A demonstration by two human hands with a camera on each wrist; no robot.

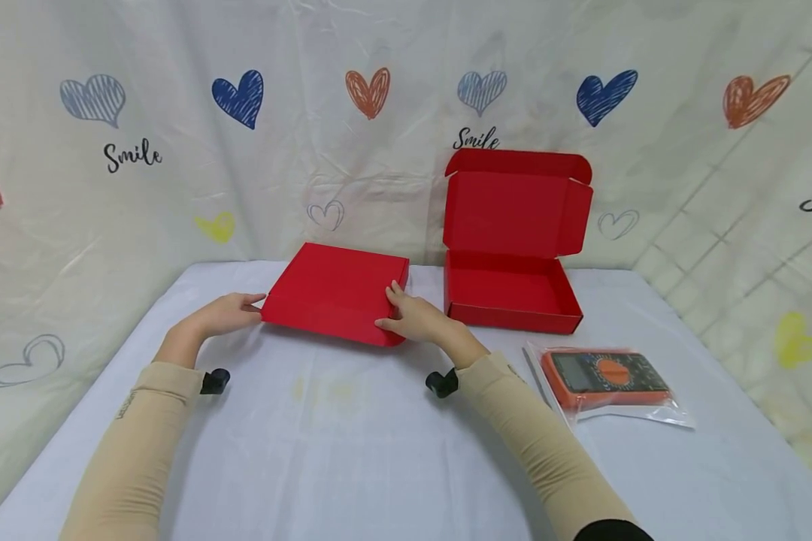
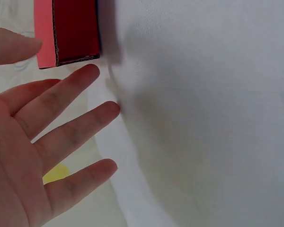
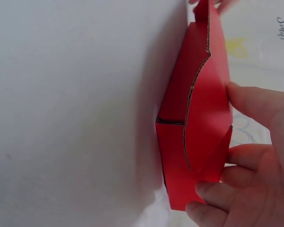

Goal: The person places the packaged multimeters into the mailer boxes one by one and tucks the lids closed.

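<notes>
A red cardboard box [image 1: 331,293] lies on the table left of centre, its lid lowered over it but not flush; a side flap [image 3: 206,113] stands out at its right end in the right wrist view. My left hand [image 1: 230,314] is at the box's near left corner, fingers straight and spread in the left wrist view, thumb by the red edge [image 2: 46,33]. On the right end, my right hand [image 1: 419,319] rests with its thumb on the lid and its fingers against the side wall.
A second red box [image 1: 514,293] stands with its lid raised at the back right. In front of it lies an orange multimeter [image 1: 609,376] in a clear plastic bag. A white cloth with printed hearts hangs behind the table [image 1: 352,466].
</notes>
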